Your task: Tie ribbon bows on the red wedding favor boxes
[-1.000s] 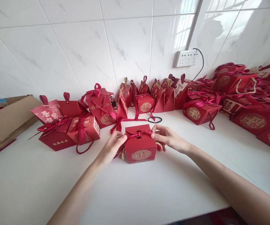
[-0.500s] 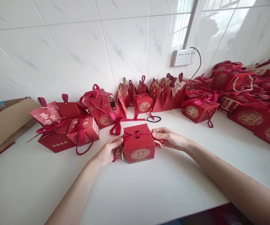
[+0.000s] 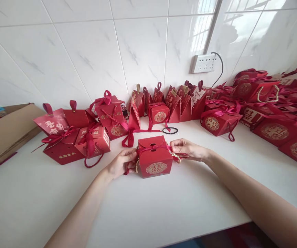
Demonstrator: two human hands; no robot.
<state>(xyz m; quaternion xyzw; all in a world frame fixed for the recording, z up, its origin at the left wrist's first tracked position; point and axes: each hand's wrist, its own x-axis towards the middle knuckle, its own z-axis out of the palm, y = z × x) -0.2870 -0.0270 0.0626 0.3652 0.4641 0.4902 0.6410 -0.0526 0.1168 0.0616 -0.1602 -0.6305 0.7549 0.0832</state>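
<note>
A red gift box (image 3: 155, 162) with a round gold emblem stands upright on the white table in front of me. Across its top runs a red ribbon (image 3: 148, 149), crossed over itself near the round holes in the flaps. At the box's left side, my left hand (image 3: 125, 161) pinches one end of the ribbon. My right hand (image 3: 187, 150) grips the other end at the right side, fingers closed. Gold rope handles (image 3: 176, 157) hang at both sides of the box, close to my fingers.
Finished-looking red boxes (image 3: 65, 148) stand to the left, and small peaked boxes (image 3: 172, 106) line the tiled wall. A large pile of red boxes (image 3: 274, 132) fills the right. A black hair tie (image 3: 170, 130) lies behind my box; a cardboard box (image 3: 11, 127) sits far left.
The view has shifted slightly. Both hands stay at the box's sides holding the ribbon ends, and the ribbon lies across the top much as before.
</note>
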